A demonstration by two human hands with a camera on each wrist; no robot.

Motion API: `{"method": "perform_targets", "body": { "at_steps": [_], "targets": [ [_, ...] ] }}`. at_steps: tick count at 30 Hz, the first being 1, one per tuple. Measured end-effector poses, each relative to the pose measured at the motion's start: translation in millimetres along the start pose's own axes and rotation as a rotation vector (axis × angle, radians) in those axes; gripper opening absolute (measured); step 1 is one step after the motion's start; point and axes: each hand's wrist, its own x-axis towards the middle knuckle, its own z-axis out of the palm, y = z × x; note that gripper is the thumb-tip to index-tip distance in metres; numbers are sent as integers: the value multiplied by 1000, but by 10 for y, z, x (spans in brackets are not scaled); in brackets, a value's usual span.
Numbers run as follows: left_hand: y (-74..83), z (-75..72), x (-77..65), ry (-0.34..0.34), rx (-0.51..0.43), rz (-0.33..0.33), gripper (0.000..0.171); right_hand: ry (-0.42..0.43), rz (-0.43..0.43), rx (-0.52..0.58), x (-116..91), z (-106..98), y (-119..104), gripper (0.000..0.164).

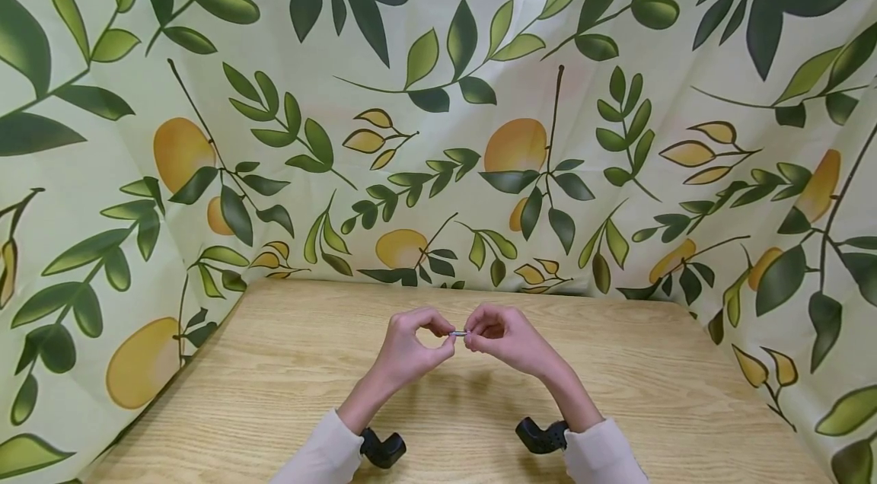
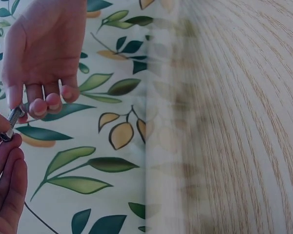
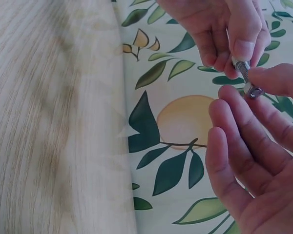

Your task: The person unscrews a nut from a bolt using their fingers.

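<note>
A small silver bolt (image 1: pixel 459 333) is held level between both hands, above the wooden table. My left hand (image 1: pixel 411 347) pinches one end of it with thumb and index finger. From the other side, my right hand (image 1: pixel 507 339) pinches the opposite end between thumb and fingertips. Threads show along the bolt's shank (image 3: pixel 243 73) in the right wrist view, with a wider shiny hexagonal end piece (image 3: pixel 254 91) at the right hand's fingers. In the left wrist view the bolt (image 2: pixel 13 116) spans the two hands; fingertips partly hide both ends.
The wooden table (image 1: pixel 651 393) extends beneath both hands. A patterned sheet (image 1: pixel 438 164) with leaves and orange fruit hangs along the back and sides. Black camera mounts (image 1: pixel 384 448) sit at both wrists, near the light sleeves (image 1: pixel 322 450).
</note>
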Motion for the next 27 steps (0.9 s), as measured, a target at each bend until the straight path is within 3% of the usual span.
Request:
{"method": "perform_targets", "body": {
  "at_steps": [6,13,19,27],
  "targets": [
    [-8,6,-3,-4,-2,-2,18,13,-12,-14,5,8,-5,22],
    [-35,23,-22,1,-7,11,19,-67,17,-20,7,-20,2,21],
    [-26,23,-16,-9,-10,-11,19,-18,-2,-30,7,-3,8,9],
    [2,5,-5,-17,-5,-28,18,-23,13,-20,9,-7,-8,22]
  ]
}}
